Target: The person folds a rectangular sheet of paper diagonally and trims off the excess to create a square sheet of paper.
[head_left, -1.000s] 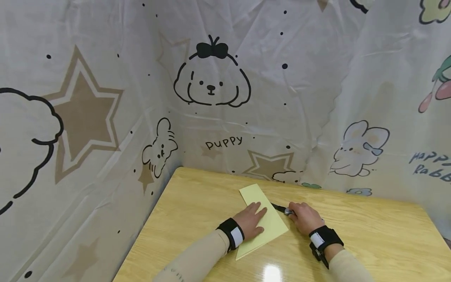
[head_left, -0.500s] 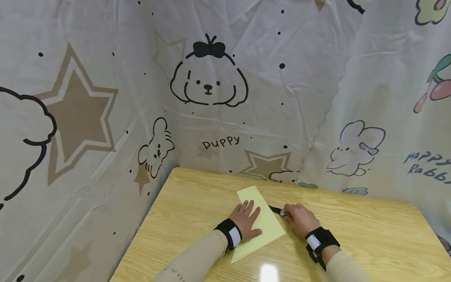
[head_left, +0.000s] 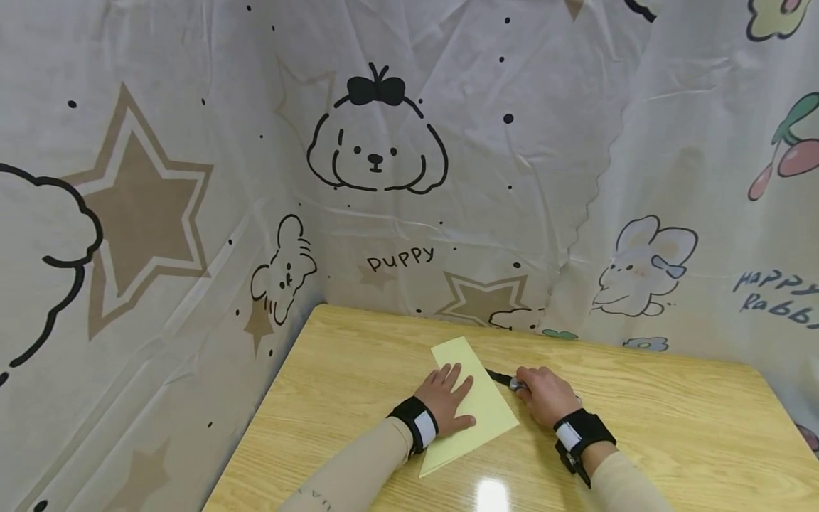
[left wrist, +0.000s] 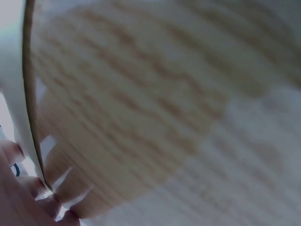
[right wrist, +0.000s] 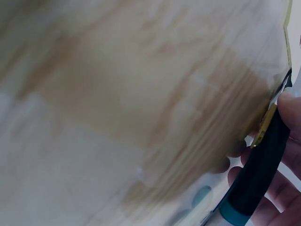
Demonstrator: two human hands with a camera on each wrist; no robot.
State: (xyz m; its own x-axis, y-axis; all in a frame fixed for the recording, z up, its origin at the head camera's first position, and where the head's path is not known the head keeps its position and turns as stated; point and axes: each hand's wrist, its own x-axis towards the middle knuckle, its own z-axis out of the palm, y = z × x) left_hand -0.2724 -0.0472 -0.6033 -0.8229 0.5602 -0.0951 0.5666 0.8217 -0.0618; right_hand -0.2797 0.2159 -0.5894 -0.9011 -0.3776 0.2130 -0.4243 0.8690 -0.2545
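In the head view a folded pale yellow sheet of paper lies slanted on the wooden table. My left hand rests flat on it, fingers spread and thumb pointing right. To the right of the sheet, my right hand grips a knife with a dark blade, its tip at the paper's right edge; whether the tip sits between the layers I cannot tell. The right wrist view shows the knife's dark handle, with a teal band and a gold-coloured part, held between thumb and fingers. Fingertips of my left hand appear in the left wrist view.
The wooden table meets a pale printed cloth along its back and left sides. A bright light reflection shows near the front. Black straps with cameras circle both wrists.
My left hand has moved slightly left on the paper and its fingers have spread wider. The right hand and knife stay at the paper's right edge. The whole head view has drifted a little.
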